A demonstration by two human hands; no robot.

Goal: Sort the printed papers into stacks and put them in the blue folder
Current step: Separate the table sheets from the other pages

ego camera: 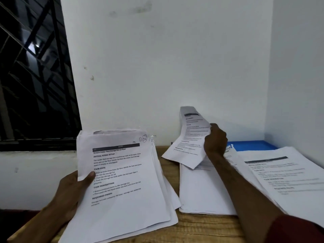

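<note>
White and fanned at its edges, a thick bundle of printed papers (126, 186) is resting in the left hand (75, 188). The thumb is pressing on the top page's left margin and the fingers are curling underneath, gripping it over the near left part of the brown wooden surface (201, 227). Above and left of that hand a dark barred window (35, 76) is showing.

To the right of the bundle, the right hand (214, 139) is pinching a single printed white sheet (189, 141) by its right edge. The sheet is bending upward toward the white wall (157, 67). Directly beneath this hand a flat stack of white papers (201, 190) is lying on the surface.

Just beyond and right of the right hand, the flat blue folder (252, 145) is lying in the wall corner. It is partly covered by a second stack of printed white papers (289, 176), which is spreading out to the right of the forearm.
</note>
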